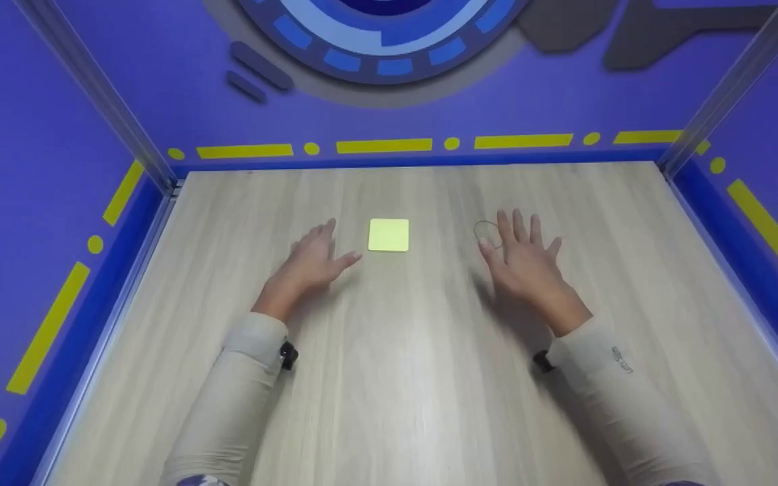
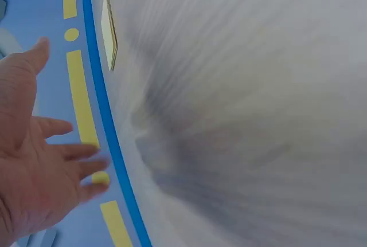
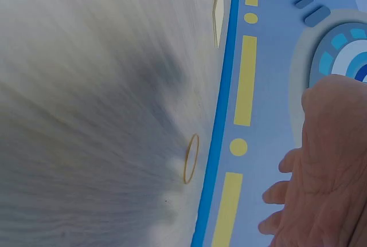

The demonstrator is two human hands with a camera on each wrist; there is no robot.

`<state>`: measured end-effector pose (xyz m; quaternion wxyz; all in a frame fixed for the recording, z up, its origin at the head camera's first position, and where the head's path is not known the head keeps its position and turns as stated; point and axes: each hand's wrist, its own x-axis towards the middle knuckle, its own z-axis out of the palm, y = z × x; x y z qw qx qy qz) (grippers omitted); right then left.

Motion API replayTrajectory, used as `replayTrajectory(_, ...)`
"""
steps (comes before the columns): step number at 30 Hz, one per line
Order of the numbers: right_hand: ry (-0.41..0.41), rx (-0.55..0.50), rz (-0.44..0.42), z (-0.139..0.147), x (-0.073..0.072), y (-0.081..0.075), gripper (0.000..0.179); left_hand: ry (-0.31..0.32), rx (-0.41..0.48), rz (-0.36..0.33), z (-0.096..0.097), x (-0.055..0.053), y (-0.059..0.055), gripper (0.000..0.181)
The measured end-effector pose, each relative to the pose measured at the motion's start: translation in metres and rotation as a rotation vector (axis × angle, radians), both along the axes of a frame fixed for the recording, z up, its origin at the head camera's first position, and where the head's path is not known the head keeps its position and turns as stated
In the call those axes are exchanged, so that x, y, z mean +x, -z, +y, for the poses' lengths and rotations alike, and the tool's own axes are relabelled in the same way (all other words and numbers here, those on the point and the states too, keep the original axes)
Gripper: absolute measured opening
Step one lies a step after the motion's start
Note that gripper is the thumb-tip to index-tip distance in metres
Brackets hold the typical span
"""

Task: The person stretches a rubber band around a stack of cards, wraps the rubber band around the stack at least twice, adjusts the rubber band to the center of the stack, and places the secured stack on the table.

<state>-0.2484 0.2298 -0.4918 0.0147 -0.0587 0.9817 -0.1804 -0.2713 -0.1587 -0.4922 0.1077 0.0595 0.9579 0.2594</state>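
A pale yellow square pad (image 1: 388, 235) with rounded corners lies flat on the wooden table, between the two hands in the head view. My left hand (image 1: 309, 262) hovers to its left, fingers extended and thumb spread towards it, holding nothing. On the other side, my right hand (image 1: 526, 265) is spread above the table with nothing in its grasp. A thin brownish rubber band (image 1: 475, 231) lies beside the right thumb and index finger, partly hidden by them in the head view. The right wrist view shows the whole band (image 3: 185, 164) on the table, apart from the hand.
The wood-grain table (image 1: 389, 405) is bounded by a blue back wall (image 1: 389, 121) with yellow markings and by similar side walls (image 1: 31, 223). Metal posts (image 1: 102, 88) stand at the rear corners. Dark wrist devices (image 1: 288, 356) sit at both cuffs.
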Motion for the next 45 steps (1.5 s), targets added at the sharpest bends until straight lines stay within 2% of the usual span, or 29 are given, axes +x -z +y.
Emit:
replayTrajectory(3,-0.013,0.001,-0.014,-0.001,0.001,0.003,0.081,-0.006,0.035,-0.075,0.005,-0.002,0.006,0.094)
replayTrajectory(6,-0.019,-0.006,-0.028,-0.002,0.001,0.005,0.081,0.01,0.032,-0.093,0.012,-0.006,0.014,0.096)
replayTrajectory(10,-0.036,-0.014,-0.036,-0.002,-0.002,0.004,0.082,0.029,0.032,-0.071,0.021,-0.017,0.02,0.097)
replayTrajectory(17,-0.047,-0.019,-0.033,0.0,-0.007,0.002,0.087,0.073,0.02,-0.007,0.035,-0.042,0.023,0.101)
replayTrajectory(23,-0.053,-0.027,-0.05,0.001,-0.006,0.003,0.088,0.039,0.017,0.044,0.043,-0.054,0.028,0.094)
replayTrajectory(34,-0.041,-0.044,-0.065,0.001,-0.007,0.0,0.09,-0.009,0.054,0.052,0.042,-0.063,0.036,0.079)
replayTrajectory(40,-0.05,-0.035,-0.079,0.0,-0.006,-0.002,0.09,-0.038,0.071,0.024,0.047,-0.064,0.035,0.069)
replayTrajectory(45,-0.047,-0.043,-0.082,0.0,-0.007,-0.002,0.089,-0.059,0.061,0.013,0.053,-0.064,0.033,0.069)
